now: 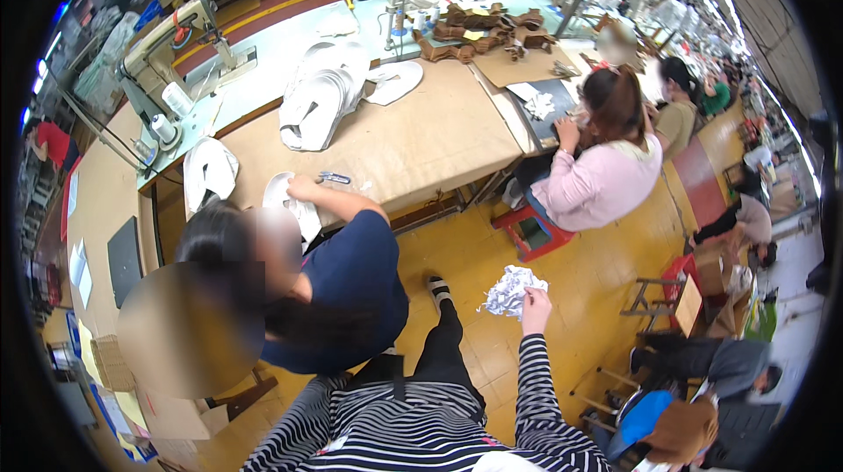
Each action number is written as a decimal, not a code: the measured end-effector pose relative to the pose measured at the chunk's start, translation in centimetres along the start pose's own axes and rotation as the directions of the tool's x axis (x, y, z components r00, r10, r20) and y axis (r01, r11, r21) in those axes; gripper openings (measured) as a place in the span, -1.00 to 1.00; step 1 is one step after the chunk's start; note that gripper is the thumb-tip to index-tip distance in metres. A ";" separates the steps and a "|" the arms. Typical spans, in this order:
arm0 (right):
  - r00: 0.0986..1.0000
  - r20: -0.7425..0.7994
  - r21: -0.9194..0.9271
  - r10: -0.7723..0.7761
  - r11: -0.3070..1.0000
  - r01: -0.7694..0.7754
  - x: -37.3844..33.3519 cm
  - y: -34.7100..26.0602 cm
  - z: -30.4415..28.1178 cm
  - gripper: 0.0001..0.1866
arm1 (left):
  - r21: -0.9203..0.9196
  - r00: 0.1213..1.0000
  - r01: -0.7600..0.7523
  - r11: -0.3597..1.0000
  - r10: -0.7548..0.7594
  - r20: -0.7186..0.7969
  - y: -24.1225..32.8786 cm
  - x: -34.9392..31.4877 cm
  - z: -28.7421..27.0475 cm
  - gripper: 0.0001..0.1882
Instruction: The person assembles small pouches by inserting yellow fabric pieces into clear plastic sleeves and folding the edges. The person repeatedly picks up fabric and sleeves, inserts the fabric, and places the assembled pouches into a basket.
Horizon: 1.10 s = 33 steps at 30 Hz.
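Observation:
My right hand reaches out over the yellow floor, its fingers closed on a crumpled bunch of small white pieces with dark marks. I cannot tell whether the pieces are paper or cloth. My left arm, in a striped sleeve, ends near the co-worker in navy, and its hand does not show. That co-worker handles a white curved piece at the table's edge.
A paper-covered table bears a stack of white curved pieces and brown pieces. Sewing machine at back left. A co-worker in pink sits on a red stool. Wooden-topped chair at right.

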State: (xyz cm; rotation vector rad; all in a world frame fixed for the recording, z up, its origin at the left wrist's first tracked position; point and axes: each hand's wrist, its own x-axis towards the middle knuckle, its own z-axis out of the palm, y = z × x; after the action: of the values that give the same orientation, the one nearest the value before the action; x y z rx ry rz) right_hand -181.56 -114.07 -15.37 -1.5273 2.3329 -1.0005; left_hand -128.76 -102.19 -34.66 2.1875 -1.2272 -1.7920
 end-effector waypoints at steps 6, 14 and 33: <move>0.987 0.023 -0.145 0.157 0.978 -0.152 14.1 10.9 18.4 -0.88 | -0.113 0.958 0.217 0.970 -0.234 -0.166 1.8 -3.3 7.4 -0.69; 0.867 0.377 -0.145 0.326 0.945 -0.292 28.7 15.4 42.2 -0.83 | -0.220 0.817 0.526 0.821 -0.560 -0.137 9.1 -11.0 20.9 -0.72; 0.485 0.819 -0.499 0.307 0.798 0.338 24.3 15.5 58.6 -0.67 | -0.213 0.760 0.644 0.734 -0.646 0.072 18.0 -5.5 19.3 -0.73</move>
State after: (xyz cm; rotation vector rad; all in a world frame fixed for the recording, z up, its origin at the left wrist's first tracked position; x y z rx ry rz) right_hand -175.75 -156.85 -64.43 -1.6372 1.8145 0.6344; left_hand -154.71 -103.04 -27.36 2.6622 -0.1964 -1.9842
